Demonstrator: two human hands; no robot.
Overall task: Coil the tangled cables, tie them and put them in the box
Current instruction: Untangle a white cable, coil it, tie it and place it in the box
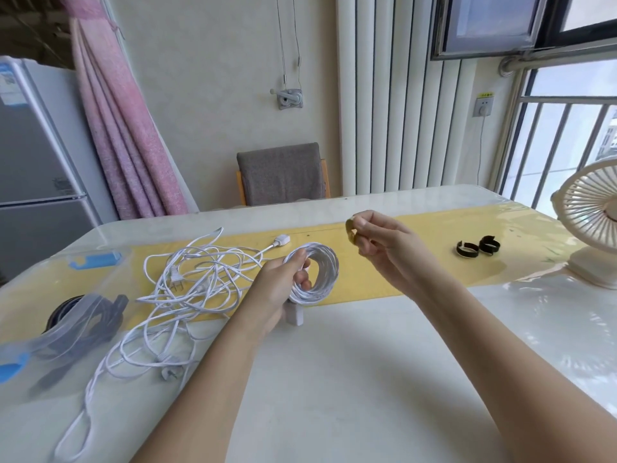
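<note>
Above the pale desk (pixel 334 379), the left hand (pixel 278 290) has its grip curled round a coiled white cable (pixel 320 272); the right hand (pixel 384 250) pinches a dark fastening strap (pixel 350 233). Best to keep the loops squeezed together while threading the strap through the coil's centre.

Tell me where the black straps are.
Head view, right side: the black straps lie on the yellow strip between the right hand and the fan.

Single head cam, wide-angle, looks fwd & down, close over table (pixel 334 362)
</note>
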